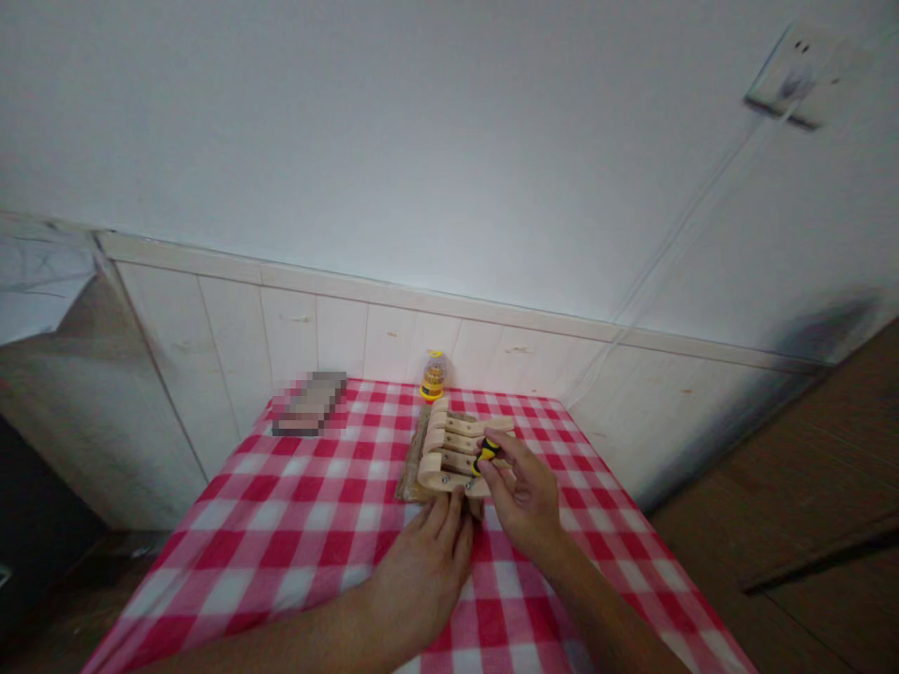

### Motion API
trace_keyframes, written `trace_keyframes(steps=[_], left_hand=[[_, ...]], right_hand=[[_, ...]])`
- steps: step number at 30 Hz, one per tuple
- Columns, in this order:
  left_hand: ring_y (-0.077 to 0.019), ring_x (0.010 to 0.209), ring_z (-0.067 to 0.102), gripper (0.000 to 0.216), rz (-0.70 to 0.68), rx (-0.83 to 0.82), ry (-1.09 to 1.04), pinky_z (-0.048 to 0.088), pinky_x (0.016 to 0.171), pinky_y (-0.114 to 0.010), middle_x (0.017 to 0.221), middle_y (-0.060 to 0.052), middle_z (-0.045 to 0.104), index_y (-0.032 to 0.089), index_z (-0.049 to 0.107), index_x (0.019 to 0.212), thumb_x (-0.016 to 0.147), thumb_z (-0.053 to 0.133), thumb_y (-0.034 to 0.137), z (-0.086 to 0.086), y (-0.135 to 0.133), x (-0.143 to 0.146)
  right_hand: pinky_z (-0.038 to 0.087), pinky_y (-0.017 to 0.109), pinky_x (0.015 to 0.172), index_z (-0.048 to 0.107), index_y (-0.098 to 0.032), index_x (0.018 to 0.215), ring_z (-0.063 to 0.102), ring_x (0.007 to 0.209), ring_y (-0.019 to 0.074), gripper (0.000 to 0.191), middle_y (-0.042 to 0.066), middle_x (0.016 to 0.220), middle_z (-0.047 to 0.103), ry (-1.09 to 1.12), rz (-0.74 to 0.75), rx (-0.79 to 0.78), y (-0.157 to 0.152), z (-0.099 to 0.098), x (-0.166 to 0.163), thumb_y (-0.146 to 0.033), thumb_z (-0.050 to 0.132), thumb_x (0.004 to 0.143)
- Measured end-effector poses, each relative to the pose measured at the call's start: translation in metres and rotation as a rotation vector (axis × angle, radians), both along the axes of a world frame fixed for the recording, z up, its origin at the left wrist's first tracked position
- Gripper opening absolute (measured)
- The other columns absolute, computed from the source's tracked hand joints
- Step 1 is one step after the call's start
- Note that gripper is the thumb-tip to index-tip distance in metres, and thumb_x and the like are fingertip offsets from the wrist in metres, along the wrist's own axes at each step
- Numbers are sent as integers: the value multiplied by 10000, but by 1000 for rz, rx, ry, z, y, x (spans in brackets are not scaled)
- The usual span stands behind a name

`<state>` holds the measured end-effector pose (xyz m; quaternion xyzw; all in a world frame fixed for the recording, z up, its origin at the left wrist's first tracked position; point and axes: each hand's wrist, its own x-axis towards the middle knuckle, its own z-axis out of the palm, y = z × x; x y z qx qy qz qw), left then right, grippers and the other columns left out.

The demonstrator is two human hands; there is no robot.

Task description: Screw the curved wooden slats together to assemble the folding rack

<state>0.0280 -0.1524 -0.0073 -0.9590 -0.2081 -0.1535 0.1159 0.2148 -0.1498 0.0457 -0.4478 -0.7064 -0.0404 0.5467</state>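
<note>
Left fingers (444,513), grip unclear, against rack's (438,438) near edge; right fingers (506,443) around screwdriver (487,453); cloth (309,524) alongside.

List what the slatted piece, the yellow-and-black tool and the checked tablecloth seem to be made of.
Slatted piece: apparently bare, matt wood, judging by its pale tan colour.
Yellow-and-black tool: probably smooth plastic, from its bright solid colour; the black could be rubber.
Checked tablecloth: seemingly matt fabric, since it shows no gloss.

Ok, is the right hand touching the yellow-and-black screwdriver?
Touching: the head view shows the right hand pinching the yellow-and-black screwdriver by its handle, with no gap between them.
</note>
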Motion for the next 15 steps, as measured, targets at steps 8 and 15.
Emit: trace_keyframes(steps=[8, 15], left_hand=[[-399, 1411, 548, 496, 25, 5, -46, 440, 1143, -503, 1517, -283, 565, 24, 545, 1492, 1055, 521, 257, 1, -1, -1], [-396, 1435, 525, 504, 11, 10, -36, 408, 1168, -508, 1511, -292, 566, 9, 520, 1507, 1067, 502, 254, 0, -1, -1]], right_hand=[[686, 369, 884, 656, -309, 1355, 806, 980, 220, 444, 62, 1133, 808, 3, 57, -7, -2, 3, -1, -102, 633, 963], [690, 356, 864, 666, -300, 1340, 811, 956, 220, 444, 57, 1107, 814, -3, 71, 15, -4, 8, -2, -89, 634, 951]])
